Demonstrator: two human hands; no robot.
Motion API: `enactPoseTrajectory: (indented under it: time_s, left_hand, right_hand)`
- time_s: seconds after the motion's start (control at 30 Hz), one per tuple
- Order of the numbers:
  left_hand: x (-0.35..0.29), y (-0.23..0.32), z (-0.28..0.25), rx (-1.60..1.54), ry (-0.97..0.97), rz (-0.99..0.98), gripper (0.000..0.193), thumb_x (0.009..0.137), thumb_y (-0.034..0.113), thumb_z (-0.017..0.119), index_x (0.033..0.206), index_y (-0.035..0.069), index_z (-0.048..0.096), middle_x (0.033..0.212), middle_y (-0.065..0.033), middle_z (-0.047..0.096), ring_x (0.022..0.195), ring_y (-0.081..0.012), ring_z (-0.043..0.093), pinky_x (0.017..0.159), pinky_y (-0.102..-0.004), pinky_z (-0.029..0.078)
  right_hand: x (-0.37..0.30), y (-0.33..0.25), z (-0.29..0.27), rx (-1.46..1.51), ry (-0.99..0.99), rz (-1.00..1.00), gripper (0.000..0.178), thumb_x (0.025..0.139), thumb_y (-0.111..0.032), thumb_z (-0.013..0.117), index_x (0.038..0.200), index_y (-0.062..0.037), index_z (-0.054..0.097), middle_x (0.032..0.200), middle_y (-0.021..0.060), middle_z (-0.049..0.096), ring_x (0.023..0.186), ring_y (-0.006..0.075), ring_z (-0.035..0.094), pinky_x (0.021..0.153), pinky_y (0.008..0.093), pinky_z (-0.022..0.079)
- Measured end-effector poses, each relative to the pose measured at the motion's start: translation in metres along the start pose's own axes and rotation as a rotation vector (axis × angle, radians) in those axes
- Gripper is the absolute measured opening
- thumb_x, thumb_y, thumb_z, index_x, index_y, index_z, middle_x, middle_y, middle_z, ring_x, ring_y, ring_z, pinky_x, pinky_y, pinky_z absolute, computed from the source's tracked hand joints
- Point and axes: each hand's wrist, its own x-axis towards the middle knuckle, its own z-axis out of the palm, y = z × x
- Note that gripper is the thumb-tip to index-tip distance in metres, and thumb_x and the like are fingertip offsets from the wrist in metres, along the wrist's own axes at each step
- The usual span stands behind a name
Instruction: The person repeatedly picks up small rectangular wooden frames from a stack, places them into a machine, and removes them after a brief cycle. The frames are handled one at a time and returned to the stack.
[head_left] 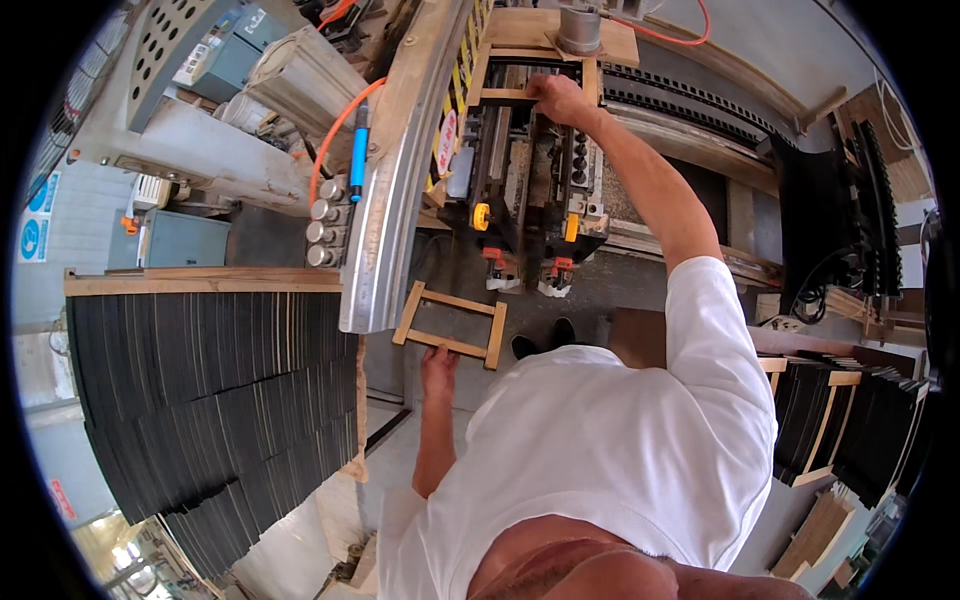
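Low in front of me, my left hand has its fingers closed on the near rail of a small wooden frame. The frame is a light-coloured rectangle with an open middle, held in the air beside the machine. My right arm stretches far forward over the machine. At its far end my right hand is closed at the near rail of a second wooden frame, which lies across the machine's rails. My fingertips there are partly hidden.
A large stack of black panels stands to my left. A metal beam with an orange hose runs beside the machine. A metal cylinder sits at the far end. More black panels and wooden frames stand at right.
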Motion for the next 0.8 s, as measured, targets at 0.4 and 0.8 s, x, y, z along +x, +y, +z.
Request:
enactPoseTrajectory:
  time_s: [0.4,0.8]
  left_hand:
    - [0.013,-0.028,0.05,0.101,0.029,0.011,0.018,0.095,0.016,0.056,0.111,0.008,0.058,0.11,-0.0046,0.067,0.097,-0.0191,0.063,0.091,-0.0403,0.046]
    - [-0.02,-0.037,0.068,0.22,0.143,0.094,0.021,0.095,0.015,0.058,0.111,0.004,0.062,0.105,-0.0022,0.065,0.089,-0.0128,0.06,0.079,-0.0273,0.047]
  right_hand:
    - [-0.005,-0.005,-0.011,-0.165,-0.117,-0.076,0.033,0.078,-0.004,0.059,0.11,-0.0071,0.058,0.095,0.017,0.068,0.094,0.0366,0.064,0.08,0.0464,0.05]
    - [-0.008,0.002,-0.015,-0.163,-0.102,-0.174,0.029,0.078,-0.006,0.058,0.106,-0.0051,0.055,0.087,0.0186,0.069,0.087,0.0379,0.065,0.081,0.048,0.047]
